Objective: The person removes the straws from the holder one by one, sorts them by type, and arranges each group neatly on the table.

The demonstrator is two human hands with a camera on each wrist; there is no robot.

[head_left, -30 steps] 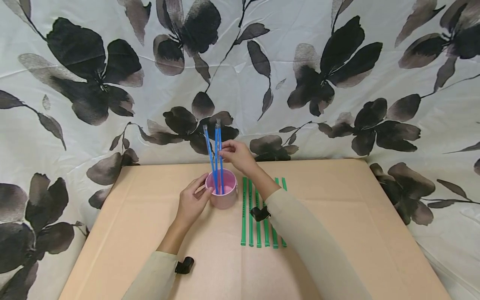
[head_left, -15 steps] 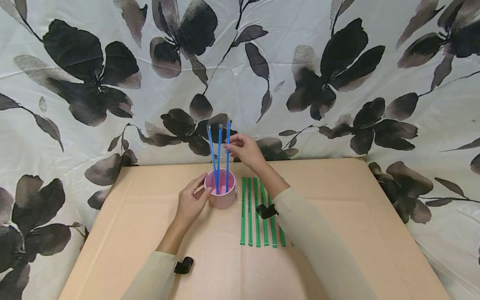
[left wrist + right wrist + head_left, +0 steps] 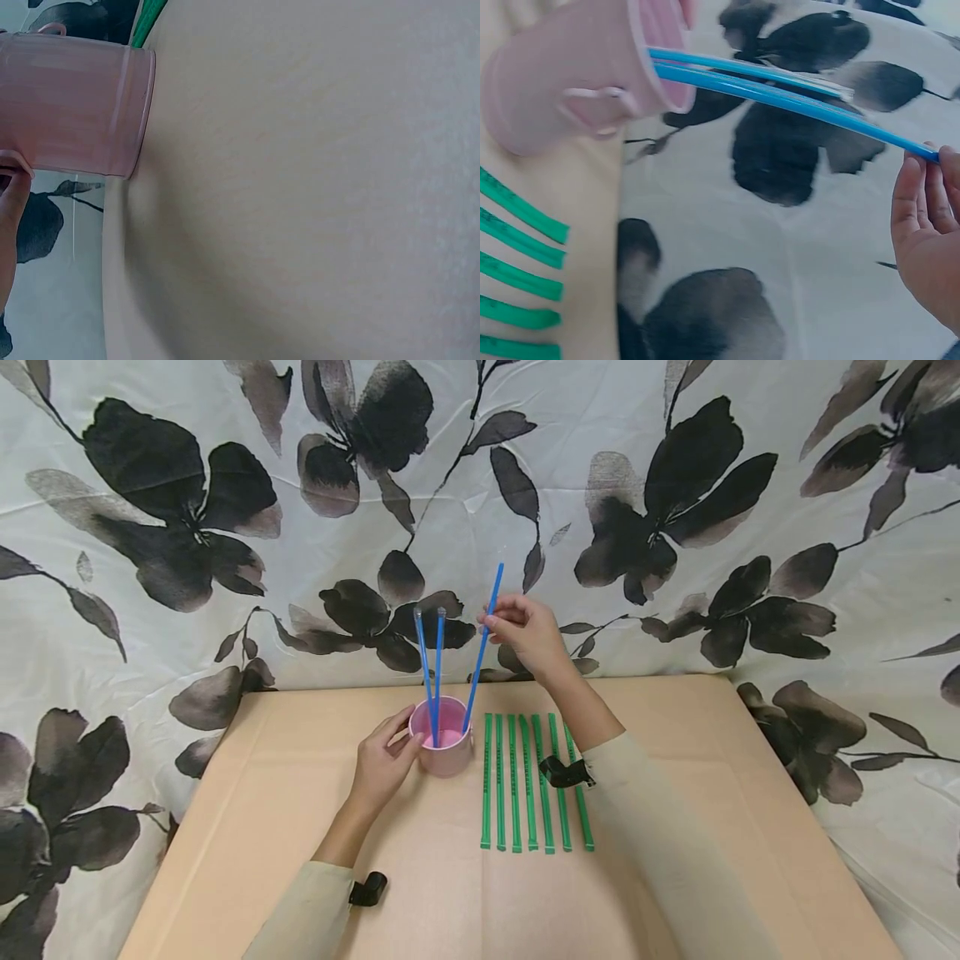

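Observation:
In the head view my left hand (image 3: 384, 764) holds a small pink bucket (image 3: 448, 762) by its near left side, the thumb at the rim. The left wrist view shows only the bucket's lower wall (image 3: 67, 105) and part of that hand. Two thin blue straws (image 3: 427, 681) with clear tips lean inside the bucket. My right hand (image 3: 528, 631) pinches a third blue straw (image 3: 480, 656) near its upper end. It tilts to the right, its lower end still within the bucket's mouth. The right wrist view shows the pinched straw (image 3: 795, 109) running from the bucket to the fingertips.
Right of the bucket, several green strips (image 3: 514, 793) with dark print lie side by side on the tan tabletop (image 3: 420, 877). My right forearm passes over some of them. A floral cloth (image 3: 285, 510) hangs behind the table's back edge.
My right hand has moved up and to the right, drawing one blue straw away from the other two and partly out of the bucket. The left hand and the bucket stay almost still.

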